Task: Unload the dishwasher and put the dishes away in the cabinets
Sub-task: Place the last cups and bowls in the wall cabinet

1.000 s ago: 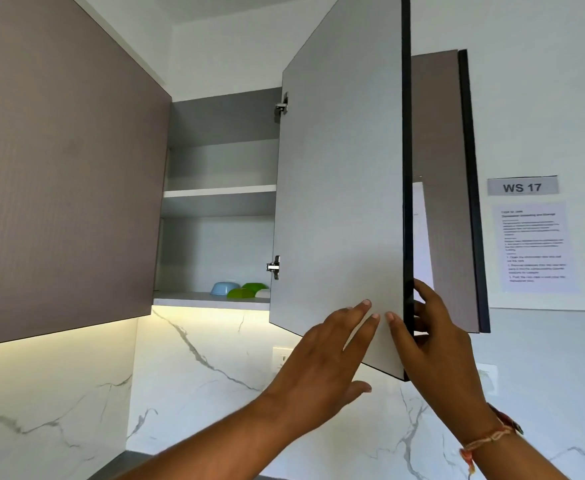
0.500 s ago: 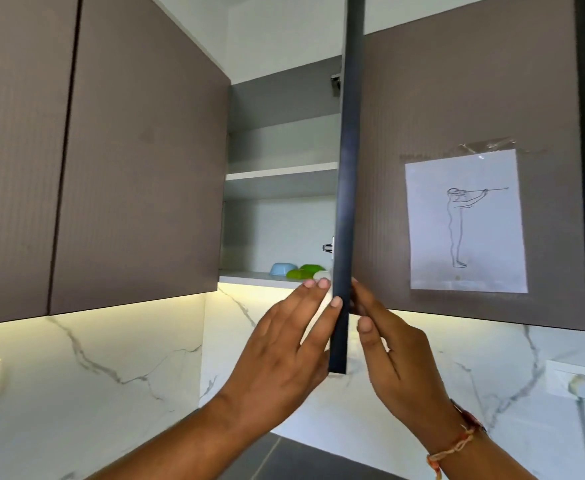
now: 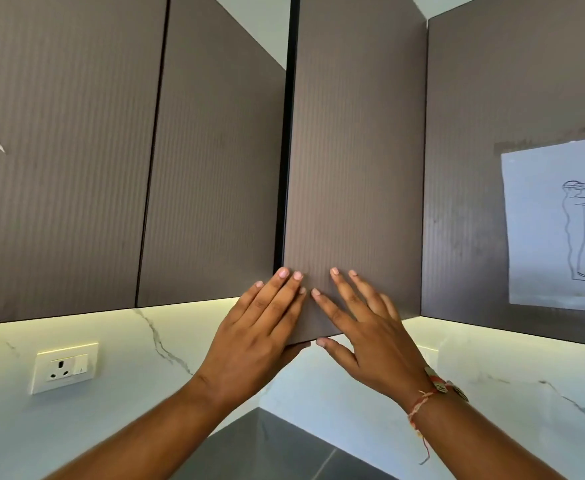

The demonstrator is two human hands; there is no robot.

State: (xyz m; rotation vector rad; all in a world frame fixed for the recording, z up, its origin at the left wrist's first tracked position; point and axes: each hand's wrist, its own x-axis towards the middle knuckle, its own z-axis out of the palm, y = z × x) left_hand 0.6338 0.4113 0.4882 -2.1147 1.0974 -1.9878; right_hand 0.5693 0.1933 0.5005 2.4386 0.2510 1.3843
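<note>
Pressing cabinet door [image 3: 353, 150]: left hand [image 3: 260, 337], right hand [image 3: 370, 341] flat, fingers straight; figure sketch sheet [image 3: 557, 230] at right.

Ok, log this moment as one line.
cabinet door: nearly shut | left hand: pressing it | right hand: pressing it

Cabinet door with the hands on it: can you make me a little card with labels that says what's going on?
door: brown ribbed cabinet door, not quite flush, its dark left edge showing
left hand: left hand has fingers flat on the door's lower front, thumb under the bottom edge
right hand: right hand has fingers spread flat on the door, next to the left
dishes: none in view
nearby: drawing taped up at right; wall socket at left
</note>
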